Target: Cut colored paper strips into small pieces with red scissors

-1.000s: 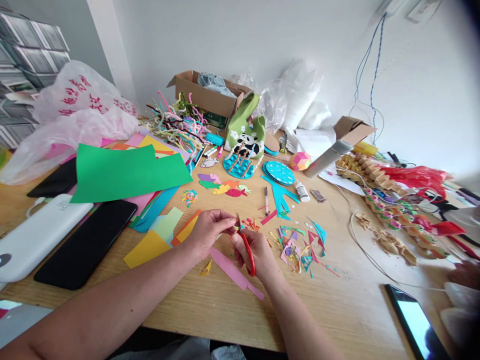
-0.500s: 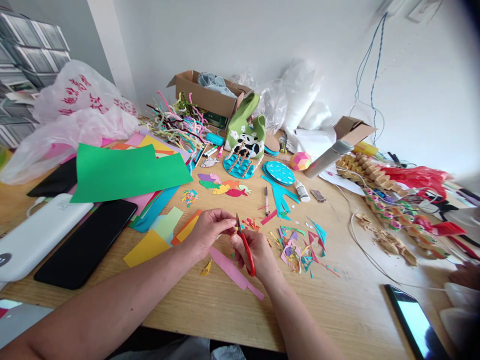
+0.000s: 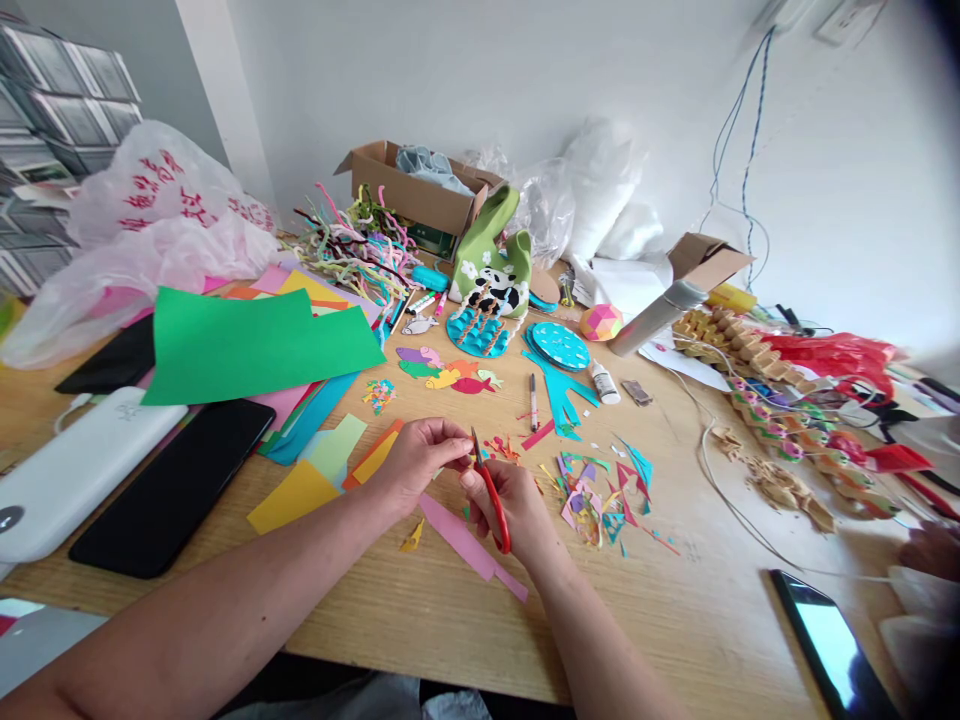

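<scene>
Wooden desk (image 3: 420, 620), near edge: red scissors (image 3: 493, 497) are clasped, blades pointing away, in the right hand (image 3: 516, 510) grip; a barely discernible scrap (image 3: 466, 458) is pinched in the left hand (image 3: 416, 465) grip.

Head-worn camera looks forward and down, close over the cluttered wooden table (image 3: 465, 620).

R hand (image 3: 519, 512): scissors (image 3: 493, 497); L hand (image 3: 420, 460) pinching.
</scene>
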The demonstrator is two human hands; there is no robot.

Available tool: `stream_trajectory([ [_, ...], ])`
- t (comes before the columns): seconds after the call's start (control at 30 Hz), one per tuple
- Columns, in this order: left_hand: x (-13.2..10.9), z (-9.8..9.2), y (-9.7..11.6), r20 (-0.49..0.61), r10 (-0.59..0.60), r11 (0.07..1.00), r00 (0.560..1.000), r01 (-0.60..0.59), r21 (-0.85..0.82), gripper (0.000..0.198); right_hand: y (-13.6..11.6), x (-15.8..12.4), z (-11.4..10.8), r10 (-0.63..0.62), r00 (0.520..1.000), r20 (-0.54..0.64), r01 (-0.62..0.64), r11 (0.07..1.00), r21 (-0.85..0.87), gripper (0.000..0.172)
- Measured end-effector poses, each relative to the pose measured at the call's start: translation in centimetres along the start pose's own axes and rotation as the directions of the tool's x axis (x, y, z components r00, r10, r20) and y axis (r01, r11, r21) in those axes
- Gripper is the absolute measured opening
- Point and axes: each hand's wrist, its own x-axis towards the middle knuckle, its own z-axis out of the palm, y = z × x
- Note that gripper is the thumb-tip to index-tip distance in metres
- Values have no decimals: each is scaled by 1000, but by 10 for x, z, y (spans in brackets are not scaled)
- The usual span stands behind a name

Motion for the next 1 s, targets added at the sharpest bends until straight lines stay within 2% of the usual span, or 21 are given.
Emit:
stream_trajectory([
  [0.27,-1,0,1,10,13,999,1000,-13,31,14,1,1,-1,-27,1000,14,27,1000,2,45],
  [0.73,1,-1,3,7,0,1000,1000,-1,27,16,1,1,-2,12,1000,24,-13,1000,24,46],
  [1.0,0,-1,2,21,-4,999,1000,4,34,16,4,1,-3,-23,999,40,21,999,34,43],
])
